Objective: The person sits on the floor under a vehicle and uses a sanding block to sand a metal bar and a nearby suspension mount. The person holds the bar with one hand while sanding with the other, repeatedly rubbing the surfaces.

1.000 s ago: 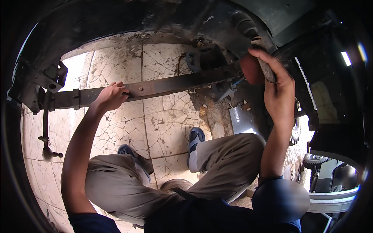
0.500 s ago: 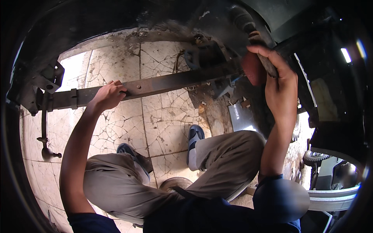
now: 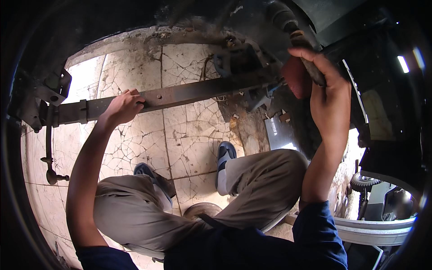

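Note:
My left hand [image 3: 124,107] rests on a long dark metal beam [image 3: 189,92] that crosses under a dark vehicle body. Its fingers are curled over the beam's edge. At the upper right, my right hand [image 3: 332,81] is closed around a dark, worn rod-shaped part [image 3: 315,72], the thumb laid across it. Above the hand, this part runs up to a dark ribbed cylinder [image 3: 284,19]. A dull red sheet or pad [image 3: 296,76], its material unclear, lies against the rod beside my palm. My other right fingers are mostly hidden.
A thin rod with a ball-shaped joint [image 3: 52,176] hangs at the beam's left end. Below are cracked pale tiles [image 3: 139,139], my sandalled feet, and a shiny metal sheet [image 3: 277,132]. A toothed wheel [image 3: 363,181] and pale curved rim [image 3: 373,231] stand at right.
My right hand and the red piece have shifted slightly right. The left hand keeps its place on the beam. The whole view has moved a little.

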`<state>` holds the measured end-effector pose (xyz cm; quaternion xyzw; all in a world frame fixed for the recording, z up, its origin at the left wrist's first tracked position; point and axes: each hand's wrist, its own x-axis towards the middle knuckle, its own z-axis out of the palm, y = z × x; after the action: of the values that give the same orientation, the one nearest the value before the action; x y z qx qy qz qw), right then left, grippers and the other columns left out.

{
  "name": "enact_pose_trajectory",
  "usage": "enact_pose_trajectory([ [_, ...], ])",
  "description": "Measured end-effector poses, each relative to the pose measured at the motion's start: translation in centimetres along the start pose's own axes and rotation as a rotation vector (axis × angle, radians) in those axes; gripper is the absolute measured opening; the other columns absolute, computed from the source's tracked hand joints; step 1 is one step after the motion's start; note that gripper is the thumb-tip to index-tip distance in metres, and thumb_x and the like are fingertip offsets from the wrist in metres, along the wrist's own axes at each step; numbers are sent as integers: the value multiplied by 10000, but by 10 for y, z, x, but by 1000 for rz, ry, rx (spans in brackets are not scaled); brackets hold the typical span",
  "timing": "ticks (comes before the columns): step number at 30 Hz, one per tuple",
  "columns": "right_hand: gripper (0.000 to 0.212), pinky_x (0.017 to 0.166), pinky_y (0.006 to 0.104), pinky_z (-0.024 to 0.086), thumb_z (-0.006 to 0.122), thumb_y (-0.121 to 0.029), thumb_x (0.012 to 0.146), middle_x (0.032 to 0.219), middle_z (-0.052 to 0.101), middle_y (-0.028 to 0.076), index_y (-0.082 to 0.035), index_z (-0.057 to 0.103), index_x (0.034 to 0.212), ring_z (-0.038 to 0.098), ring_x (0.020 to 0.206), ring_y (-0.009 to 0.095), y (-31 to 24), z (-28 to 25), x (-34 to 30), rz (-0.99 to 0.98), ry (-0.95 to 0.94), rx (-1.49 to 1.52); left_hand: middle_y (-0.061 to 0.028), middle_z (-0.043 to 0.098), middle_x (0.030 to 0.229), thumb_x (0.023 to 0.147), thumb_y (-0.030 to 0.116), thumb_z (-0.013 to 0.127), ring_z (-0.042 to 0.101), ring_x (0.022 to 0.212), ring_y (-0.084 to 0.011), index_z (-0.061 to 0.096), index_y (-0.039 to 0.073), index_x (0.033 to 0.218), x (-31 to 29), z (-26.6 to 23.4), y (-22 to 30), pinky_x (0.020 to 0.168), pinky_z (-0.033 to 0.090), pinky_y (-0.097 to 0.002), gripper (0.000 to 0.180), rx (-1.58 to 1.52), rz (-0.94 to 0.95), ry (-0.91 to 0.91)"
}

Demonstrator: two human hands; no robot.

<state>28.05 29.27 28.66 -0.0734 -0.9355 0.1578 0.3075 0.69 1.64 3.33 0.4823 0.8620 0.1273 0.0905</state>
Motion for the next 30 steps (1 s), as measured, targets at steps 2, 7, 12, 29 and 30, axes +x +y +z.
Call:
enact_pose_trajectory([
  [2,623,795,297,511,375,185,641,859,676,155,-82,689,1107,698,821,282,7,4,-2,-68,47,-19,-98,606,1070,878,147,643,585,1060,-295,670,42,1045,-1,1,3,910,497,-377,200,6,-22,-7],
  [7,620,961,274,463,329,224,693,1082,710,126,-26,669,1147,670,1042,173,1,-1,1,21,-42,-14,-80,617,1113,897,189,625,569,1106,-286,692,73,1056,1,-4,4,942,490,-378,207,1,-28,-39],
  [12,619,963,270,456,332,219,687,1061,708,125,-22,668,1148,664,1047,174,-4,-3,5,6,-72,-88,-77,615,1115,899,189,623,567,1115,-284,691,73,1053,-1,-1,3,945,488,-380,205,1,-49,-34],
  [29,564,951,253,456,331,233,745,1063,711,118,-8,672,1125,659,1034,150,1,-3,0,8,-52,-36,-103,604,1072,890,164,630,579,1083,-290,671,52,1064,-3,-2,4,921,490,-382,211,-7,-28,-20],
  [30,559,949,251,456,331,232,751,1059,711,116,-7,672,1123,658,1032,147,1,-4,-1,20,-58,-11,-103,604,1069,888,162,631,578,1083,-292,671,52,1061,-2,-1,2,920,490,-382,209,-5,-11,-14],
])
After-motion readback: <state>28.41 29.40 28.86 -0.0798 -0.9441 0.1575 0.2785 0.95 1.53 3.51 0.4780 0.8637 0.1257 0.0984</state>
